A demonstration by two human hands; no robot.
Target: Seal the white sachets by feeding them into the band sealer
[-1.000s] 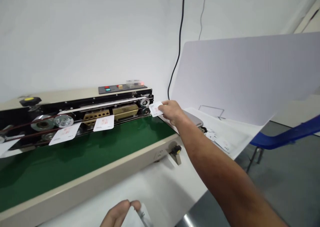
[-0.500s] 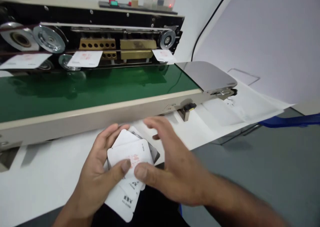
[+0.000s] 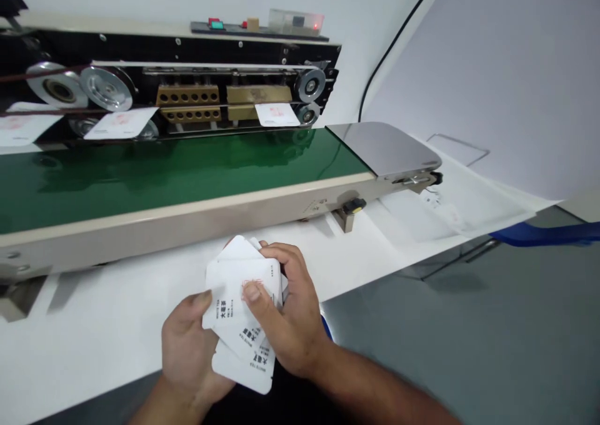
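A fanned stack of white tea sachets (image 3: 234, 284) with black and red print, marked "WHITE TEA", is held in front of me, below the machine's edge. My right hand (image 3: 293, 306) grips the stack from the right, its thumb pressed on the top sachet and its fingers round the far edge. My left hand (image 3: 190, 344) holds the stack from the left, thumb at the top sachet's left edge and fingers hidden beneath. Single sachets ride in the band sealer (image 3: 192, 56): a right sachet (image 3: 277, 115), a middle sachet (image 3: 120, 125) and a left sachet (image 3: 28, 128).
A green conveyor belt (image 3: 187, 169) runs along the sealer, ending at a metal plate (image 3: 384, 147) on the right. Below stands a black knob (image 3: 354, 205) over the white table (image 3: 117, 319). A blue edge (image 3: 548, 234) of something shows at far right.
The sachets in the sealer have moved left. My right hand has closed round the stack, which has turned and spread, while my left hand has shifted lower on it. The view has tilted slightly.
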